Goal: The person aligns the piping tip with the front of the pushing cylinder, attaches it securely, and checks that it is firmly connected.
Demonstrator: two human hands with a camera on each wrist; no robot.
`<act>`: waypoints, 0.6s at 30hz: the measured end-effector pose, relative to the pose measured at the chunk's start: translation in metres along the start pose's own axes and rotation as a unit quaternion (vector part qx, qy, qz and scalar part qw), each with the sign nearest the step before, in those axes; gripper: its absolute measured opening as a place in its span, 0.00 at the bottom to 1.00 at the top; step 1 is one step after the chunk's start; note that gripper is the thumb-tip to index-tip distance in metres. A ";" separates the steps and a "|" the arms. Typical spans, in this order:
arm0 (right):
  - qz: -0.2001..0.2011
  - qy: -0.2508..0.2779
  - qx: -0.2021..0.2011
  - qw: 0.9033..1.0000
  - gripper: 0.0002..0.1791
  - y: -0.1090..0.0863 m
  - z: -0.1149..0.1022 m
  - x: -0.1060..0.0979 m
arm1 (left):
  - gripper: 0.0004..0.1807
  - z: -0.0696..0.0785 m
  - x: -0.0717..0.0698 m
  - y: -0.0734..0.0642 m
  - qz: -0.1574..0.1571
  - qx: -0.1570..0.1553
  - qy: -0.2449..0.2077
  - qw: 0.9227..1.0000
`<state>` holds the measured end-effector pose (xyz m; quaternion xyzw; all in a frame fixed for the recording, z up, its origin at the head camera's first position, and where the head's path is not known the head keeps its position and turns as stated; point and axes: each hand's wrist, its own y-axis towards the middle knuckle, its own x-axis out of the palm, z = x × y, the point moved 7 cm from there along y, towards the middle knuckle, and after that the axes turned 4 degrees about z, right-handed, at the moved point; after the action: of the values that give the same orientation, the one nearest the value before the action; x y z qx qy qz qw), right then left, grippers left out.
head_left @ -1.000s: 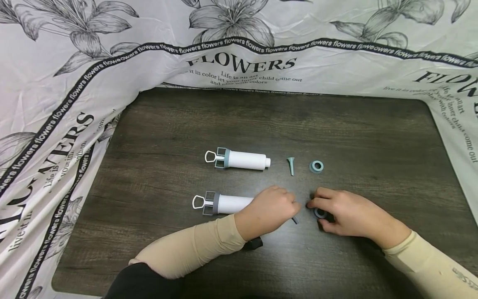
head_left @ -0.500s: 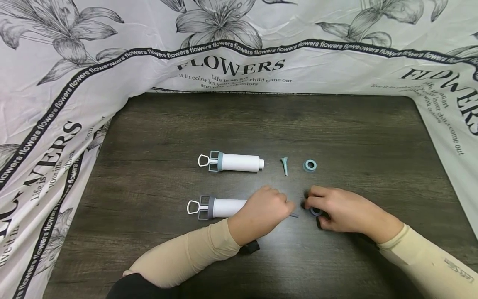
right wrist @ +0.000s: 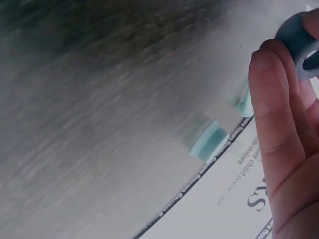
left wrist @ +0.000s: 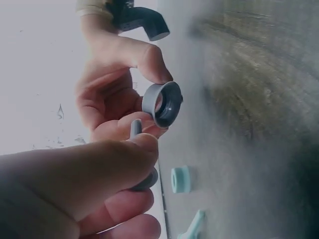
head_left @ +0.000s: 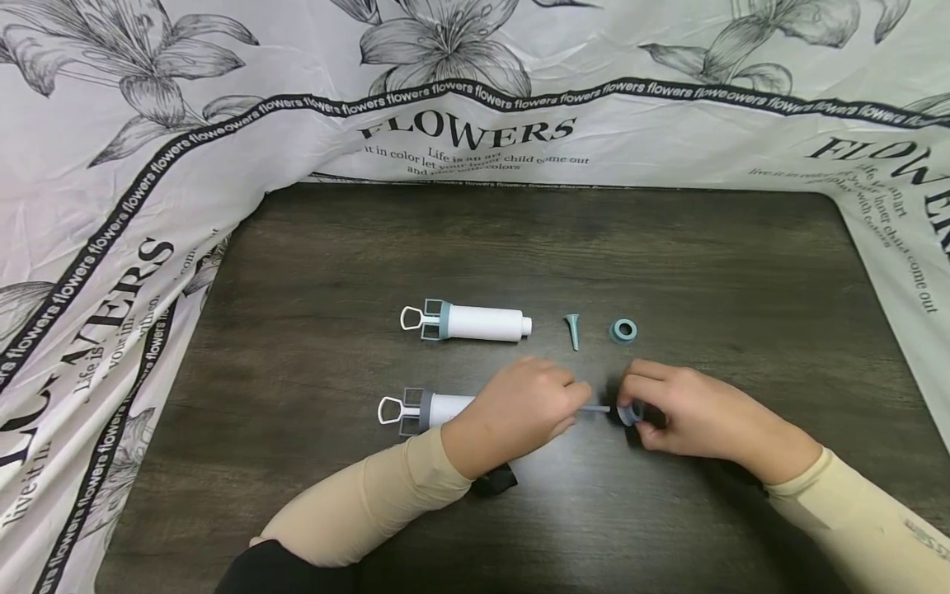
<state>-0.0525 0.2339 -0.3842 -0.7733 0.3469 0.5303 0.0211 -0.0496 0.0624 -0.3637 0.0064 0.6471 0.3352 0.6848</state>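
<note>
Grey plastic showed in both hands: a small flared ring [left wrist: 169,104] in the right hand [head_left: 686,412] and a slim nozzle [head_left: 596,408] in the left hand [head_left: 519,408]. The right hand pinched the ring between thumb and fingers, tilted so that its hollow could be seen from the left wrist. The left hand pinched the nozzle with the thumb laid over it, its wide end below the thumb and its narrow tip pointing toward the ring, near it but apart.

Beneath the left hand lay a white syringe with a grey collar [head_left: 449,410], its pull handle to the left and its front end hidden; whether the hand touched it I could not tell. Farther from the person, roughly parallel, lay a white syringe with a teal collar [head_left: 486,322]. To its right, on the dark wood-grain tabletop [head_left: 371,256], came a teal nozzle [head_left: 573,332], flared end away from the person, then a teal ring [head_left: 615,334]. Beige sleeves [head_left: 371,495] covered the forearms. White flower-printed cloth [head_left: 297,41] bordered the far edge and both sides.
</note>
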 end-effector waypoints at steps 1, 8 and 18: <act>0.005 0.001 -0.001 1.000 0.22 0.000 0.000 -0.001 | 0.11 0.000 -0.001 0.001 -0.002 0.002 0.000 1.000; 0.017 0.021 0.016 0.999 0.15 0.000 0.000 -0.004 | 0.14 0.000 -0.006 0.003 -0.007 0.001 0.000 1.000; 0.045 0.069 0.020 0.996 0.13 0.001 -0.003 -0.007 | 0.13 0.003 -0.005 0.009 0.005 0.014 -0.011 1.000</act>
<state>-0.0517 0.2357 -0.3770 -0.7910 0.3927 0.4691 -0.0113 -0.0503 0.0680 -0.3549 0.0229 0.6440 0.3289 0.6903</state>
